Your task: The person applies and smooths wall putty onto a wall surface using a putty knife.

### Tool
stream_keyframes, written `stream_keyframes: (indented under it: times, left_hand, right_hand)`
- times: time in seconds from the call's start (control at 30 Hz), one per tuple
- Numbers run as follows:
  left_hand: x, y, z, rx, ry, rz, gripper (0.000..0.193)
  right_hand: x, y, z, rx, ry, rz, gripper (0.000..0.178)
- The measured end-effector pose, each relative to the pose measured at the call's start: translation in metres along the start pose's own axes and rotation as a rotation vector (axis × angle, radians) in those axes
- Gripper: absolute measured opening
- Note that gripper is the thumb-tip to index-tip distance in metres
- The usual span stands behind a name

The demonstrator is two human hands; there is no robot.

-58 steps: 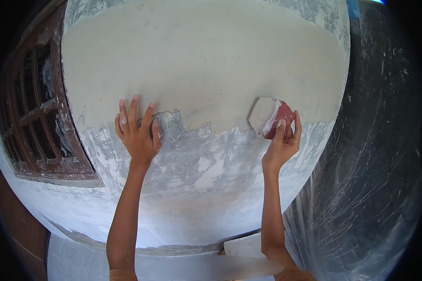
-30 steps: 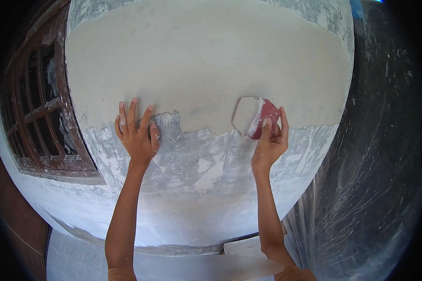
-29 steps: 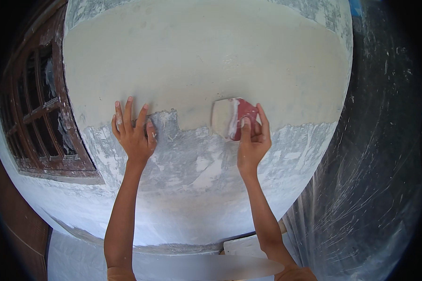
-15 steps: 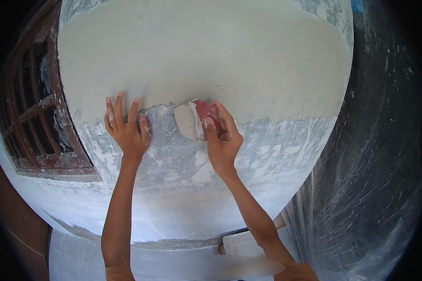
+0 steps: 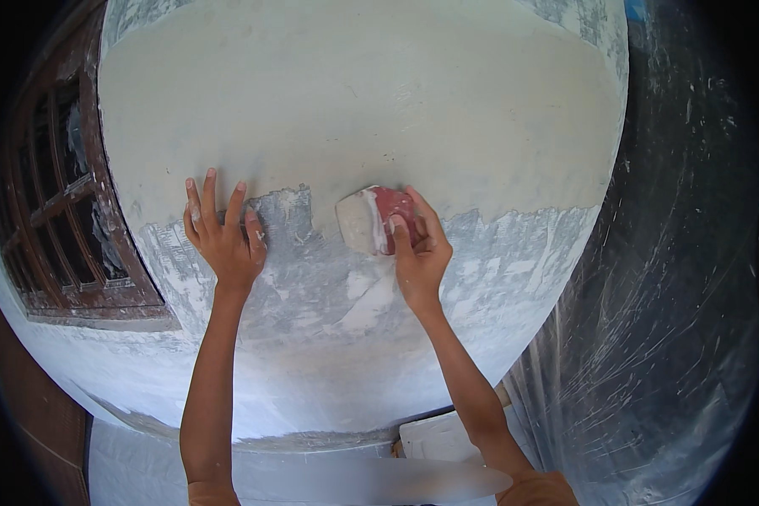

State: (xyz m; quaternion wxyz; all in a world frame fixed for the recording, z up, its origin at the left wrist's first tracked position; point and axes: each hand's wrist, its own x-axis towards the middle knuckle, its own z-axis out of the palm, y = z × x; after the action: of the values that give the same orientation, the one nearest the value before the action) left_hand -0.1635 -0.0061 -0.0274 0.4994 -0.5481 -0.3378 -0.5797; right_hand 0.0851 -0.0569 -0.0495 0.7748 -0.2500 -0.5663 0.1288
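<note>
A putty scraper with a red grip and a pale blade (image 5: 358, 221) lies against the wall (image 5: 337, 110), with whitish filler along the line between grip and blade. My right hand (image 5: 424, 257) is closed on its red part, thumb in front and fingers behind. Its blade points left, across the ragged lower edge of a smooth beige filler coat (image 5: 481, 126). To the left, my left hand (image 5: 228, 240) rests on the wall with its fingers spread, holding nothing. White smears show on its fingers.
A brown wooden window frame with dark panes (image 5: 67, 202) stands at the left. Patchy grey-white wall (image 5: 312, 295) lies below the filler edge. Plastic sheeting (image 5: 649, 337) hangs at the right. A white flat object (image 5: 434, 438) sits low behind my right arm.
My right hand and the scraper have moved right along the filler edge. A beige patch now shows where the blade was. My left hand stays at nearly the same spot.
</note>
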Motion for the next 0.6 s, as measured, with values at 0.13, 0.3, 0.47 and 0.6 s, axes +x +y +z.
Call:
stream_keyframes:
  times: [0.13, 0.3, 0.47, 0.6]
  left_hand:
    - [0.001, 0.004, -0.003, 0.019, -0.028, 0.013, 0.04]
    - [0.002, 0.004, -0.002, -0.002, -0.036, 0.042, 0.041]
    - [0.002, 0.005, 0.002, -0.033, 0.021, -0.027, 0.037]
    - [0.003, 0.007, -0.003, 0.025, -0.062, -0.002, 0.037]
  right_hand:
    - [0.025, -0.003, -0.072, 0.074, 0.392, -0.086, 0.042]
    - [0.009, -0.018, -0.002, 0.101, 0.099, -0.035, 0.042]
    - [0.022, -0.001, -0.01, 0.042, 0.106, -0.056, 0.04]
    - [0.04, -0.014, -0.087, 0.116, 0.524, -0.09, 0.042]
